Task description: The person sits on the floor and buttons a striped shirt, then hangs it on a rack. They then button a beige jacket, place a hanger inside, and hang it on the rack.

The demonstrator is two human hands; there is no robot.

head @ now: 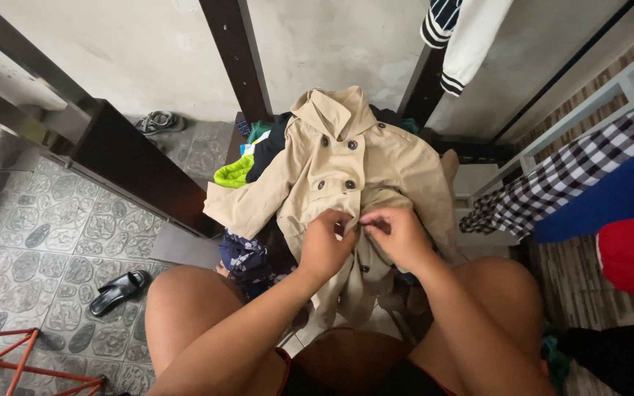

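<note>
Trench coat [346,165], beige, dbl-breasted, lies front-up on clothes pile [254,158] betw person's knees. Left hand [324,246] & right hand [398,235] both pinch coat's front edge at mid-button, fingers closed on fabric. No labels visible. Coat hem hidden under forearms. Black sandal [117,291] on tiled floor [31,242] at left; checked cloth [566,176] crowds right.

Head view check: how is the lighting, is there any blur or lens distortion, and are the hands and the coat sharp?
Head view: soft, even light, no glare; only faint shadow under the beige double-breasted trench coat. Left hand and right hand, pinching the coat front, are sharp. Wide-angle distortion splays the dark wooden posts outward. The black sandal on the patterned tile floor stays in focus.
</note>
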